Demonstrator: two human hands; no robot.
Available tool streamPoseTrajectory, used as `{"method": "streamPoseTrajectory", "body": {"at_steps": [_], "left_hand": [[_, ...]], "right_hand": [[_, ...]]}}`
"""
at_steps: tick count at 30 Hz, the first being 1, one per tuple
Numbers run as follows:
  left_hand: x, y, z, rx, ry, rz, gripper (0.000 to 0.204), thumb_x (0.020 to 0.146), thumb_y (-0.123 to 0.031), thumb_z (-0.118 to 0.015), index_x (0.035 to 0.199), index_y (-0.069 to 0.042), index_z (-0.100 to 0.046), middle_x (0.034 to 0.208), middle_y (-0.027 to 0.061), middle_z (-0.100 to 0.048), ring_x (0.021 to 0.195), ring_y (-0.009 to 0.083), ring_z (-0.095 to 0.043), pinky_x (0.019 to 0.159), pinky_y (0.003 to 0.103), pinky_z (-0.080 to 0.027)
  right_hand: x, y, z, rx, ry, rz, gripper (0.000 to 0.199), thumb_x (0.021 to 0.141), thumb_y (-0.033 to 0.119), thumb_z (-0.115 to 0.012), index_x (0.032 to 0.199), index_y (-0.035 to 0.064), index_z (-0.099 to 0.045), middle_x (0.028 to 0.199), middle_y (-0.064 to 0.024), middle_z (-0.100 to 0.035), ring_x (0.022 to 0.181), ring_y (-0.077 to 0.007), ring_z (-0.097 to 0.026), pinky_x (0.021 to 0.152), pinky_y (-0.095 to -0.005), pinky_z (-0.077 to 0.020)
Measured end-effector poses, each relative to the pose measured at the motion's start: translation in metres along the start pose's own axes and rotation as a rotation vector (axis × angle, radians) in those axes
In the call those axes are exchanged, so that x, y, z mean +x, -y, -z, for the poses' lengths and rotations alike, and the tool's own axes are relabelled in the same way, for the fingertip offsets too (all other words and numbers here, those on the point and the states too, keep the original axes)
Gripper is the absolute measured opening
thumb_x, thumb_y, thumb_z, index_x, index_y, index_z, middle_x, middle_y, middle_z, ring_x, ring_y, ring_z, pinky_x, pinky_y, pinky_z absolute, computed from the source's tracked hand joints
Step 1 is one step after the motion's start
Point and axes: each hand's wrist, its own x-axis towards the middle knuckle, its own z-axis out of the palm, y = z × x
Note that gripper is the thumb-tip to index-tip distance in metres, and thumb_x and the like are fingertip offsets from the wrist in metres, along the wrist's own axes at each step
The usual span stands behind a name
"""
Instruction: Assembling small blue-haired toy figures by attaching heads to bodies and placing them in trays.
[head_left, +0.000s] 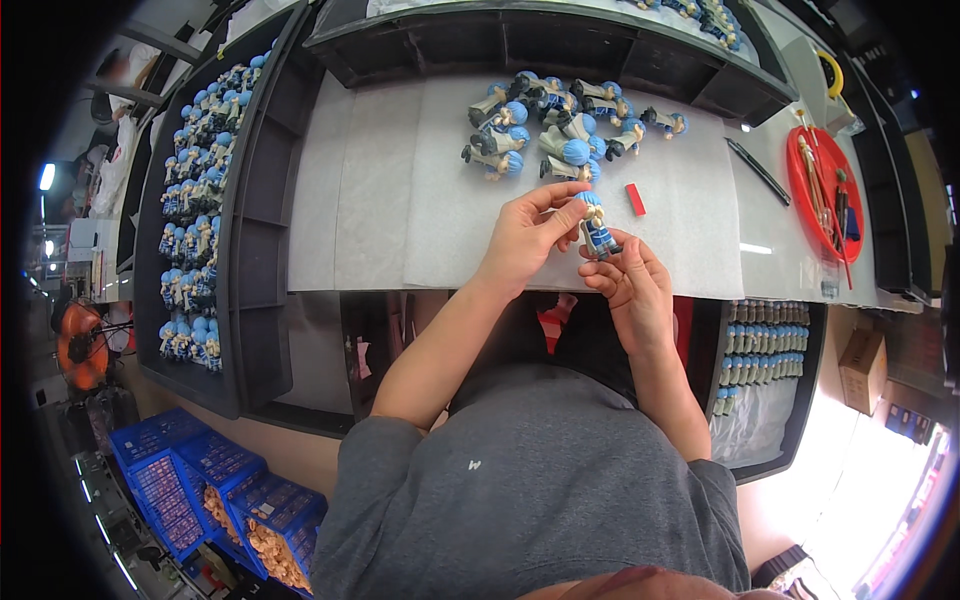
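We see both hands meeting over the front edge of the white table (380,200), holding one small figurine (598,228) with a blue head between them. The left hand (525,238) is curled, its thumb and fingers pinched near the figurine's head from the left side. The right hand (632,282) is closed about the figurine's lower body from below, fingers wrapped close. The figurine stands roughly upright in the grip, head toward the back of the table. Just beyond the hands lies a loose pile of figurines (560,130) of the same kind, lying on their sides on the white paper. A small red block (635,198) rests just to the right of the held figurine, apart from it. Further right we see a black pen (758,171) and a red tray (822,190) with thin tools in it. At the far left a dark tray (255,190) carries rows of blue-headed figurines (195,210), well apart from the hands. Below the table's right end another tray holds a row of pale figurines (762,355). Blue crates (200,480) stand on the floor at lower left.
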Motion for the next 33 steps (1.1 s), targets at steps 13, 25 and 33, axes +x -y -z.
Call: {"method": "streamPoseTrajectory", "body": {"at_steps": [13,25,33], "left_hand": [[-0.016,-0.002,0.001,-0.124,0.219,0.201,0.029,0.088,-0.014,-0.054,0.115,-0.001,-0.052,0.091,0.0070,-0.061,0.078,0.0107,-0.057,0.065,0.023,-0.047],[-0.015,0.019,-0.028,-0.197,0.018,0.108,0.039,0.084,0.003,-0.053,0.121,0.006,-0.044,0.108,0.0141,-0.057,0.098,0.0193,-0.057,0.088,0.030,-0.046],[-0.019,0.030,-0.030,-0.100,-0.021,0.047,0.038,0.082,0.005,-0.054,0.119,0.006,-0.047,0.108,0.0145,-0.058,0.098,0.0188,-0.057,0.088,0.029,-0.046]], "right_hand": [[0.017,0.044,0.030,-0.951,-0.224,0.400,0.024,0.088,0.022,-0.055,0.099,0.0012,-0.059,0.070,-0.0092,-0.060,0.052,-0.0123,-0.055,0.048,-0.0220,-0.0431],[0.135,0.154,0.183,-1.801,-0.481,0.666,0.026,0.082,0.010,-0.054,0.107,0.0071,-0.059,0.095,-0.0169,-0.060,0.085,-0.0315,-0.059,0.074,-0.0386,-0.0457],[0.044,0.110,0.075,-1.413,-0.194,0.978,0.022,0.086,0.001,-0.046,0.107,-0.0011,-0.053,0.094,-0.0166,-0.052,0.082,-0.0295,-0.053,0.073,-0.0341,-0.0429]]}}
